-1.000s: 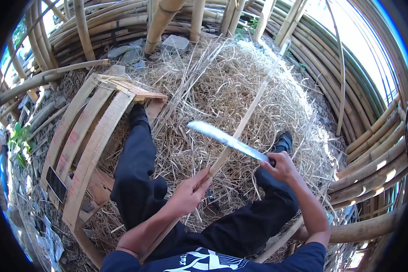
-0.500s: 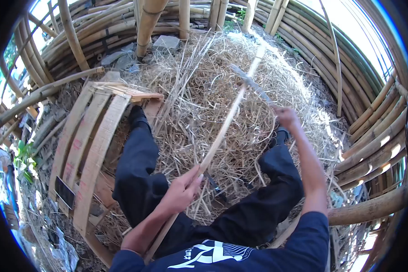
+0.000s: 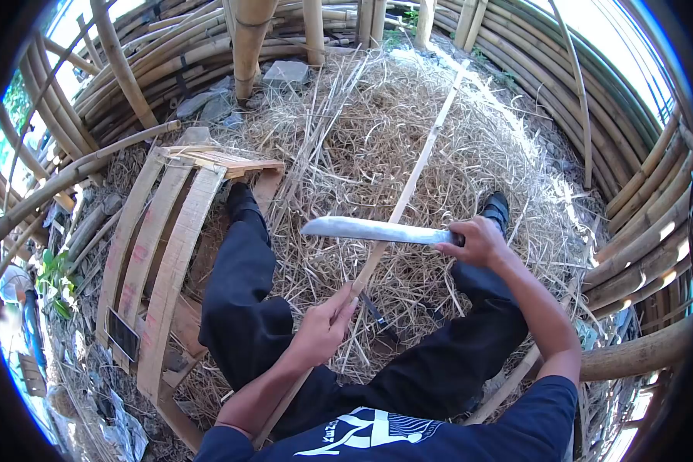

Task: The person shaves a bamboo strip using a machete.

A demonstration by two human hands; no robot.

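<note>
My left hand (image 3: 325,327) is closed around a long, pale bamboo strip (image 3: 418,175). The strip runs from under my left forearm, up and away to the right over the shavings. In my right hand (image 3: 481,245) is a machete (image 3: 377,229), gripped by its dark handle. Its broad metal blade points left and lies across the strip, a little beyond my left hand. Whether the edge touches the strip I cannot tell.
A heap of bamboo shavings (image 3: 346,169) spreads between my legs. At left stands a slatted wooden bench (image 3: 179,269) with a phone (image 3: 122,335) on it. Stacked bamboo poles (image 3: 547,100) line the back and right. Upright bamboo posts (image 3: 250,46) rise behind the heap.
My right hand has drawn the machete back toward me along the strip, and the blade has swung from pointing away to pointing left. My left hand keeps its hold on the strip.
</note>
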